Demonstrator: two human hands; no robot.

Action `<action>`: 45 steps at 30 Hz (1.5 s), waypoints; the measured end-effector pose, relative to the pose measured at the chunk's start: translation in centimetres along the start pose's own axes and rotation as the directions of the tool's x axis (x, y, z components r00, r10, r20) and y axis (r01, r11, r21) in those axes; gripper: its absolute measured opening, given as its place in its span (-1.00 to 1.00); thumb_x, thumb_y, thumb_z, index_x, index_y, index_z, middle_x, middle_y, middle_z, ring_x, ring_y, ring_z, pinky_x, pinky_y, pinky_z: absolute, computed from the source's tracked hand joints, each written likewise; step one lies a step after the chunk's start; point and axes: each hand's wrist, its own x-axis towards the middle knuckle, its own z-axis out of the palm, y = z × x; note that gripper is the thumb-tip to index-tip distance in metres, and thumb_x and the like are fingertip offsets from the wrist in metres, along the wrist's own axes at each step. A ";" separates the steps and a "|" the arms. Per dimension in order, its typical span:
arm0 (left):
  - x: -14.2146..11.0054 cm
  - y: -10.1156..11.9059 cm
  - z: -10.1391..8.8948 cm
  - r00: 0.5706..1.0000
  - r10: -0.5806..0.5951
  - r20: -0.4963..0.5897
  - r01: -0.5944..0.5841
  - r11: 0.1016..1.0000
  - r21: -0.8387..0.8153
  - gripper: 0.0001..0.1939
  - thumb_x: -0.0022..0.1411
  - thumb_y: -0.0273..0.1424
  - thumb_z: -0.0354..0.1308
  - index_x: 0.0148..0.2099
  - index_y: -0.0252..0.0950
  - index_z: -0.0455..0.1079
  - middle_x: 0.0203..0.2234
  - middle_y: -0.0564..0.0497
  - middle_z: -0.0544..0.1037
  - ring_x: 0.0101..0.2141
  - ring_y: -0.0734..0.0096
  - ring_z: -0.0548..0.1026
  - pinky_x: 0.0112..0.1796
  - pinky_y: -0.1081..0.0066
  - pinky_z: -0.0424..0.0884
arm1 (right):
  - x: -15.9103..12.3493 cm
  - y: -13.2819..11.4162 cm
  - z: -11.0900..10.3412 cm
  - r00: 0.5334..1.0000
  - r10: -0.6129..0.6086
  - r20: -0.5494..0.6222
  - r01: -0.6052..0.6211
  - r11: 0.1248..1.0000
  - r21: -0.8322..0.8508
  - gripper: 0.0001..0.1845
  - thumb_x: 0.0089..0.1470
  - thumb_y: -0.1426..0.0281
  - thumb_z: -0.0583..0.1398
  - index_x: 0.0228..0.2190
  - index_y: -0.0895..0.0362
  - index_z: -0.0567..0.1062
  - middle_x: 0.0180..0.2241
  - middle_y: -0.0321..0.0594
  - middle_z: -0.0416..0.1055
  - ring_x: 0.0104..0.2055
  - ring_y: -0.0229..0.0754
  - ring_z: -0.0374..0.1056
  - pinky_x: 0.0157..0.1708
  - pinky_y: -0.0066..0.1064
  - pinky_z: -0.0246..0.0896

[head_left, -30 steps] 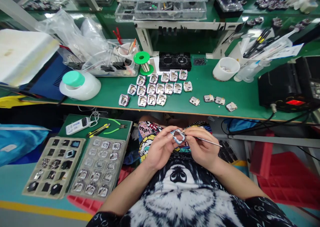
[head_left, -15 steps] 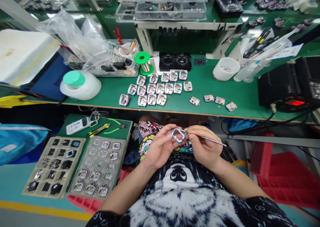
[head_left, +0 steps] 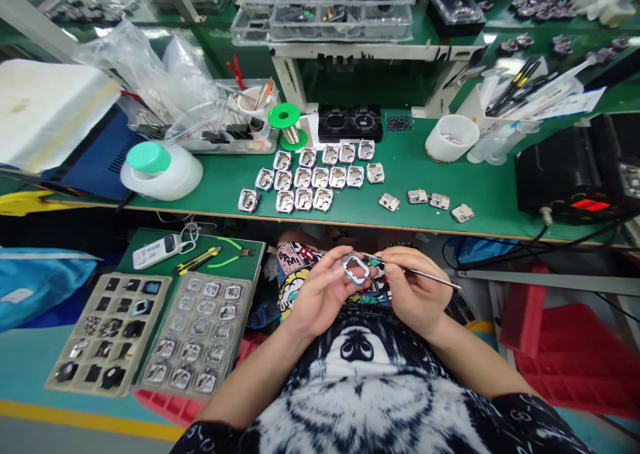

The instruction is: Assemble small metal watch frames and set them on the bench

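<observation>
Over my lap, my left hand (head_left: 323,291) pinches a blue-rimmed watch case frame (head_left: 356,270) between thumb and fingers, its open middle facing me. My right hand (head_left: 417,287) grips slim metal tweezers (head_left: 440,279) like a pen. Their tip lies at the upper right edge of the frame; whether it touches cannot be made out. On the green bench ahead, several similar watch cases (head_left: 303,177) stand in loose rows. To their right are several small metal-backed modules (head_left: 417,197).
A spool of solder wire (head_left: 290,134), a white bottle with a green cap (head_left: 161,167) and a white cup (head_left: 453,138) stand on the bench (head_left: 215,187). Parts trays (head_left: 197,334), green cutters (head_left: 230,253) and a yellow knife (head_left: 197,261) lie at lower left. A black station (head_left: 565,167) is at right.
My right hand and the tweezers have shifted slightly right and away from the frame, with the tip now nearer its upper edge. My left hand and the frame barely moved.
</observation>
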 end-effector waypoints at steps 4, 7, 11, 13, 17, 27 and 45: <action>0.0 -0.1 -0.2 1.000 0.001 0.002 -0.001 1.000 -0.008 -0.70 0.42 -0.41 0.27 0.17 -0.24 0.50 0.09 -0.16 0.57 0.07 -0.07 0.62 0.08 0.06 0.52 | 0.1 0.1 -0.2 1.000 0.017 -0.019 -0.017 0.999 -0.028 -0.79 0.23 0.52 0.32 -0.15 0.02 0.68 -0.24 -0.17 0.68 -0.17 -0.03 0.63 -0.17 -0.12 0.62; 0.0 -0.1 -0.3 1.000 0.004 -0.006 -0.004 1.000 -0.018 -0.70 0.43 -0.42 0.26 0.17 -0.23 0.51 0.09 -0.14 0.57 0.09 -0.10 0.61 0.08 0.07 0.53 | 0.3 0.2 -0.4 0.999 0.025 -0.024 -0.026 0.999 -0.044 -0.82 0.24 0.51 0.32 -0.17 0.03 0.68 -0.24 -0.17 0.68 -0.18 -0.04 0.63 -0.15 -0.12 0.63; 0.0 -0.2 -0.4 1.000 0.009 -0.014 -0.009 1.000 -0.022 -0.70 0.43 -0.43 0.26 0.18 -0.25 0.52 0.10 -0.15 0.57 0.11 -0.13 0.60 0.09 0.05 0.52 | 0.6 0.4 -0.5 0.998 0.032 -0.061 -0.036 0.996 -0.075 -0.86 0.24 0.47 0.33 -0.19 0.04 0.68 -0.24 -0.16 0.68 -0.19 -0.04 0.64 -0.15 -0.12 0.63; 0.0 -0.2 -0.4 1.000 0.009 -0.010 -0.009 1.000 -0.024 -0.71 0.44 -0.43 0.25 0.17 -0.26 0.52 0.09 -0.16 0.57 0.11 -0.14 0.60 0.09 0.06 0.52 | 0.7 0.5 -0.6 0.997 0.020 -0.081 -0.026 0.997 -0.077 -0.86 0.24 0.48 0.33 -0.19 0.04 0.69 -0.25 -0.17 0.68 -0.20 -0.05 0.63 -0.16 -0.13 0.62; 0.0 -0.2 -0.5 1.000 -0.002 -0.006 0.002 0.999 -0.033 -0.72 0.44 -0.44 0.25 0.15 -0.27 0.53 0.09 -0.17 0.58 0.13 -0.14 0.60 0.11 0.05 0.51 | 1.0 0.7 -0.7 0.993 0.011 -0.119 -0.021 0.996 -0.086 -0.87 0.24 0.47 0.33 -0.20 0.04 0.69 -0.26 -0.17 0.68 -0.21 -0.05 0.63 -0.17 -0.13 0.61; 0.0 -0.2 -0.5 1.000 -0.003 -0.008 0.002 1.000 -0.030 -0.73 0.41 -0.40 0.30 0.13 -0.25 0.53 0.08 -0.16 0.57 0.13 -0.13 0.59 0.10 0.08 0.52 | 2.2 1.2 -1.8 0.977 -0.051 -0.206 0.019 0.988 -0.154 -0.87 0.22 0.51 0.35 -0.24 0.06 0.69 -0.28 -0.18 0.67 -0.22 -0.06 0.62 -0.20 -0.18 0.60; 0.1 -0.2 -0.5 0.999 0.016 -0.051 -0.018 0.999 -0.046 -0.71 0.36 -0.38 0.35 0.11 -0.24 0.54 0.05 -0.12 0.58 0.12 -0.10 0.59 0.11 0.09 0.51 | 2.7 2.5 -4.1 0.947 -0.028 -0.320 -0.037 0.980 -0.194 -0.95 0.27 0.39 0.35 -0.23 0.08 0.66 -0.24 -0.13 0.63 -0.25 -0.02 0.62 -0.27 -0.15 0.58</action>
